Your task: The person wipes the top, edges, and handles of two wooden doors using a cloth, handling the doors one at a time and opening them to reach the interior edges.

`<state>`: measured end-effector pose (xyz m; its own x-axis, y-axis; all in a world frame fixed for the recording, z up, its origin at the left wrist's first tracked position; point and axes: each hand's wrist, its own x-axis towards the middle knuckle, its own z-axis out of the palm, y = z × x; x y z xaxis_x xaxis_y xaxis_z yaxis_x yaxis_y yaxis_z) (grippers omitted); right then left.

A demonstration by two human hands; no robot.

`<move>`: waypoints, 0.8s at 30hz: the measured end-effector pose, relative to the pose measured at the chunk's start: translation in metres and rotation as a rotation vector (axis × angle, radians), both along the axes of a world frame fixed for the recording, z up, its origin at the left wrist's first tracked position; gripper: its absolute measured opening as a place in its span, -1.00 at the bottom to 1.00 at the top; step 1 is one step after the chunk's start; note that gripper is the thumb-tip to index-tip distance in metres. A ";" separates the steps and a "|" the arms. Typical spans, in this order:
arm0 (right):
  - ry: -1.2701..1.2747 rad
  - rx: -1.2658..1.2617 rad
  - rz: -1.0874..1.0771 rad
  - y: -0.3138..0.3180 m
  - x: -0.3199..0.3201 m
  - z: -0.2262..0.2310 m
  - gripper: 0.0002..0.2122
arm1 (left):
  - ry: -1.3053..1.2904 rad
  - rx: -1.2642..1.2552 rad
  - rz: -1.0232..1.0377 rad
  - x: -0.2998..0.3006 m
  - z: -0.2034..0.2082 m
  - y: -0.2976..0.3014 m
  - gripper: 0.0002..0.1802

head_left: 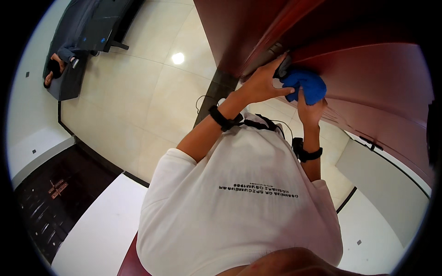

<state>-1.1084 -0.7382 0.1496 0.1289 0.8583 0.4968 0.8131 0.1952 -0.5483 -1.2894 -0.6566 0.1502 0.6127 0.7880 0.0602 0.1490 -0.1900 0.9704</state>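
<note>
At the red-brown wooden door or panel [359, 64], both my hands are raised close together. My right hand [311, 110] is closed on a bunched blue cloth [309, 86], which rests against the wood. Just to the left, my left hand [263, 85] has its fingers bent over a dark grey, cloth-like piece [282, 67]. Its thumb reaches across to the edge of the blue cloth. Whether the grey piece and the blue cloth are joined cannot be made out. Black bands circle both my wrists.
A person [57, 64] lies on a dark grey sofa [69, 87] at the far left, beside a black table [99, 27]. Pale tiles [152, 87] cover the floor. A dark door [55, 193] stands at lower left. A thin cable hangs near my waist.
</note>
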 end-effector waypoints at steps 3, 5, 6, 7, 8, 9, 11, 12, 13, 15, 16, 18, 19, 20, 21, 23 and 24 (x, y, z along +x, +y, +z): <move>0.056 -0.075 -0.069 -0.001 -0.003 -0.002 -0.87 | 0.003 0.054 0.015 0.003 -0.013 -0.002 0.09; 0.036 -0.250 -0.092 0.000 -0.003 -0.021 -0.82 | 0.016 0.121 0.026 0.006 -0.026 -0.001 0.13; 0.042 -0.234 -0.093 0.002 -0.005 -0.023 -0.82 | -0.007 0.147 0.023 0.006 -0.030 -0.002 0.13; 0.098 -0.296 -0.073 0.002 -0.009 -0.020 -0.80 | -0.032 0.172 0.024 0.006 -0.030 -0.004 0.14; 0.153 -0.356 -0.053 0.001 -0.014 -0.016 -0.78 | -0.028 0.187 0.025 0.005 -0.030 -0.004 0.14; 0.195 -0.369 -0.033 -0.001 -0.018 -0.009 -0.77 | -0.043 0.147 -0.013 0.004 -0.031 -0.004 0.14; 0.212 -0.359 0.013 -0.002 -0.022 -0.003 -0.76 | -0.056 0.187 -0.001 0.002 -0.038 -0.008 0.06; 0.225 -0.362 0.054 -0.001 -0.025 0.000 -0.76 | -0.053 0.200 0.000 -0.001 -0.042 -0.006 0.06; 0.239 -0.325 0.085 0.000 -0.031 0.008 -0.74 | -0.016 0.050 -0.011 -0.005 -0.044 -0.006 -0.08; 0.232 -0.283 0.126 0.006 -0.043 0.020 -0.73 | 0.022 -0.092 -0.018 -0.015 -0.052 -0.002 -0.21; 0.223 -0.252 0.161 0.008 -0.049 0.025 -0.72 | -0.048 -0.071 0.053 -0.021 -0.054 0.001 -0.33; 0.260 -0.326 0.175 0.015 -0.061 0.034 -0.67 | -0.119 -0.046 0.125 -0.034 -0.057 0.008 -0.45; 0.299 -0.318 0.234 0.020 -0.066 0.037 -0.64 | -0.174 -0.094 0.260 -0.038 -0.041 0.013 -0.46; 0.335 -0.307 0.296 0.027 -0.071 0.041 -0.60 | -0.229 -0.139 0.399 -0.041 -0.028 0.019 -0.47; 0.353 -0.266 0.361 0.036 -0.077 0.049 -0.57 | -0.319 -0.024 0.477 -0.042 -0.024 0.031 -0.47; 0.428 -0.181 0.328 0.051 -0.085 0.058 -0.58 | -0.419 -0.005 0.555 -0.047 0.013 0.042 -0.45; 0.511 -0.100 0.303 0.058 -0.089 0.061 -0.58 | -0.413 -0.004 0.566 -0.047 0.038 0.043 -0.45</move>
<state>-1.1973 -0.6805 0.2103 0.0725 0.9335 0.3511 0.3576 0.3043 -0.8829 -1.3362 -0.6136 0.1882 0.0357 0.9800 0.1957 -0.1571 -0.1879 0.9695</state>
